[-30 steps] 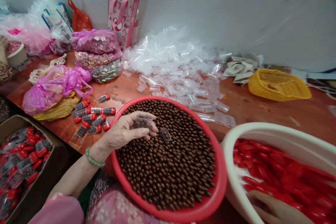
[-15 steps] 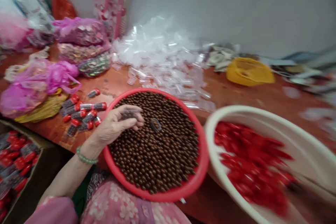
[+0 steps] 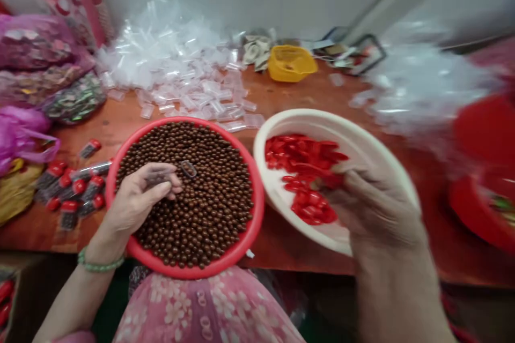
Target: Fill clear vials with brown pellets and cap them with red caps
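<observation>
Over the red basin (image 3: 181,270), the left grip (image 3: 139,203) pinches a clear vial (image 3: 157,177).

No legible lettering in view: red-capped tubes (image 3: 68,191) beside the left hand (image 3: 137,203) and foil packets (image 3: 34,45) beyond it are too blurred to read.

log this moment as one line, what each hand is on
left hand | holds clear plastic tube | over brown balls in red basin | right hand, blurred | at white basin of red caps
</observation>
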Demonstrator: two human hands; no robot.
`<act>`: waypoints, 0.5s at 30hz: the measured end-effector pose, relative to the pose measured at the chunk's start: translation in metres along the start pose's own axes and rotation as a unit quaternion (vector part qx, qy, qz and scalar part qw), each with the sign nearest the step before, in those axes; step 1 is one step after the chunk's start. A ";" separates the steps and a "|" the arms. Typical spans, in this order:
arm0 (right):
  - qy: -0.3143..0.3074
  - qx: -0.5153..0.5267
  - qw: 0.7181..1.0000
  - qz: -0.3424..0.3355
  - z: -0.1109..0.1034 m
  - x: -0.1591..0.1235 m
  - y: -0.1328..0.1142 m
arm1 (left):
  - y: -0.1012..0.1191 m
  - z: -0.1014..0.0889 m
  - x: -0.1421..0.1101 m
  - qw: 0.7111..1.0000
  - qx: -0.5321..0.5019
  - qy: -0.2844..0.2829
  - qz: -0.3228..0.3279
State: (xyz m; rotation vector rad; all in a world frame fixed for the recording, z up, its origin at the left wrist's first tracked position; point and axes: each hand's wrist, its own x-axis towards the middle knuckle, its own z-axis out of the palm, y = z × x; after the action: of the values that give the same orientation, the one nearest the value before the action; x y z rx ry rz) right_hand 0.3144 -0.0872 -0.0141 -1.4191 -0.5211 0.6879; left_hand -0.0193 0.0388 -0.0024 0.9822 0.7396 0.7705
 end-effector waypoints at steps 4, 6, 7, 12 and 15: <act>-0.146 0.019 0.986 0.084 0.057 -0.016 -0.012 | -0.010 0.000 0.001 1.000 -0.011 -0.006 0.009; -0.221 -0.012 0.971 0.090 0.081 -0.024 -0.019 | -0.013 -0.001 -0.002 1.000 -0.007 -0.007 0.004; -0.256 -0.043 0.962 0.088 0.090 -0.027 -0.020 | -0.014 -0.002 -0.003 1.000 -0.002 -0.008 -0.001; -0.506 -0.252 0.825 0.017 0.121 -0.028 -0.018 | -0.013 -0.002 -0.008 1.000 0.008 -0.007 -0.016; -0.558 -0.383 0.732 -0.077 0.136 -0.030 -0.013 | -0.011 -0.002 -0.009 1.000 -0.002 -0.009 -0.025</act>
State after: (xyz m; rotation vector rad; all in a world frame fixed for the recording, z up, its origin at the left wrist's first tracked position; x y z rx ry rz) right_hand 0.2001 -0.0123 0.0143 -1.5304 -2.0478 1.2525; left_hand -0.0233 0.0284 -0.0118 0.9630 0.7443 0.7183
